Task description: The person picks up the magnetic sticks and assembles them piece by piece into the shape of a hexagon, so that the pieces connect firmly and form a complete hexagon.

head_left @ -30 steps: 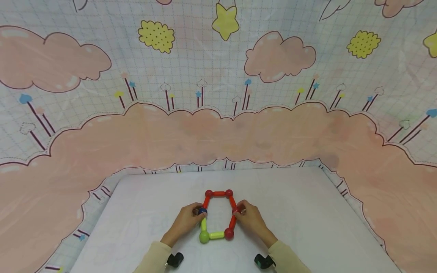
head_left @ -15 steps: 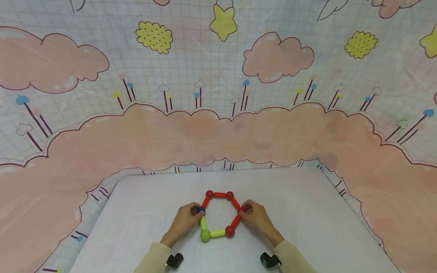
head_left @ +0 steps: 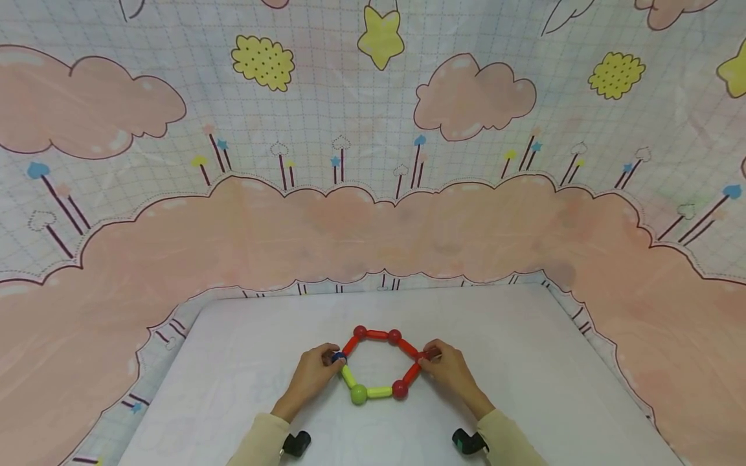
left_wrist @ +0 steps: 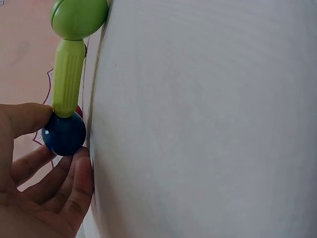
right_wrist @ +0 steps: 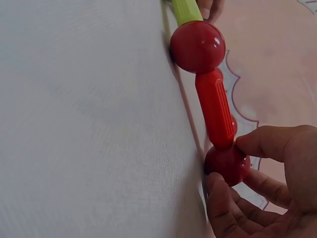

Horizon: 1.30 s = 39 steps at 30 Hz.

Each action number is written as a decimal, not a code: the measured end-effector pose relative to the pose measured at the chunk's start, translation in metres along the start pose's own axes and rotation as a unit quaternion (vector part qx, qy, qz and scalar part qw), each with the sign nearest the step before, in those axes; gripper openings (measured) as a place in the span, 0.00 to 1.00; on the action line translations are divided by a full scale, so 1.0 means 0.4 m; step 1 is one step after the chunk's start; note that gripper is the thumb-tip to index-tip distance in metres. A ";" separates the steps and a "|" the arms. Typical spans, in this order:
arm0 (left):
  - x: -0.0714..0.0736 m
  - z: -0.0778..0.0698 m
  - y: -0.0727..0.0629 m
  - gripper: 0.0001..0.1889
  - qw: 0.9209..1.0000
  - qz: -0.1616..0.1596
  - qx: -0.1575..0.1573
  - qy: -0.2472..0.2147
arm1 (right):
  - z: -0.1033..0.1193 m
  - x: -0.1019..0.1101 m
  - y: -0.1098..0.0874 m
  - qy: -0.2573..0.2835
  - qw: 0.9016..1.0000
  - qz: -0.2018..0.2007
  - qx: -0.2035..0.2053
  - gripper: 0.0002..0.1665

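On the white tabletop lies a closed six-sided ring of coloured rods and balls, like magnetic building pieces. My left hand (head_left: 311,374) pinches the blue ball (left_wrist: 64,134) at the ring's left corner, thumb on one side and fingers on the other. At the right corner a red ball (right_wrist: 228,166) is pinched by my right hand (head_left: 453,374). The near side has a green ball (head_left: 358,394), a yellow-green rod (head_left: 379,392) and another red ball (head_left: 399,389). Red rods (head_left: 377,334) and two red balls (head_left: 360,332) form the far side.
The white tabletop (head_left: 495,336) spreads around the ring. Behind it and at both sides hangs a cloth (head_left: 373,226) printed with clouds and stars. A dark device (head_left: 296,444) sits at each wrist.
My right hand has moved right with its red ball, and my left hand slightly left. The ring has widened sideways and grown shorter from front to back.
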<state>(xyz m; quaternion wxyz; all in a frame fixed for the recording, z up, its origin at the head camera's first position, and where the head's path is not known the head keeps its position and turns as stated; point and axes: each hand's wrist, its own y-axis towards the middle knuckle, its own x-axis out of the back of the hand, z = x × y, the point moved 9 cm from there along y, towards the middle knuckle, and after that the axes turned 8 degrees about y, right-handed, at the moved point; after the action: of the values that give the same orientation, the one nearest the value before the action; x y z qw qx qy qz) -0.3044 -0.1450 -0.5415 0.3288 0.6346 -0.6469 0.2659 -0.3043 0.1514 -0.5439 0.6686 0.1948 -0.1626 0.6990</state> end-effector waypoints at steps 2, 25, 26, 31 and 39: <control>0.000 0.002 -0.001 0.14 1.000 0.001 0.001 -0.002 | 0.000 0.002 0.001 0.001 1.000 -0.001 0.003 0.12; -0.048 -0.024 0.073 0.17 0.999 0.042 -0.011 0.007 | 0.029 -0.054 0.101 -0.098 0.995 0.029 -0.017 0.13; -0.047 -0.024 0.074 0.17 0.999 0.042 -0.011 0.006 | 0.030 -0.054 0.101 -0.099 0.995 0.025 -0.016 0.14; -0.042 -0.024 0.073 0.16 0.999 0.041 -0.007 0.012 | 0.032 -0.053 0.102 -0.102 0.995 0.001 -0.014 0.14; -0.040 -0.031 0.075 0.15 0.999 0.038 -0.005 0.006 | 0.029 -0.057 0.105 -0.104 0.993 -0.040 -0.030 0.14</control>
<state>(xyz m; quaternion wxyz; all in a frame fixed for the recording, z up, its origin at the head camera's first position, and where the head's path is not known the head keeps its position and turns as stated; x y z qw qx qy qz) -0.3337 -0.1236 -0.5435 0.3258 0.6060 -0.6700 0.2788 -0.3450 0.1237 -0.5436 0.6811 0.2525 -0.2445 0.6423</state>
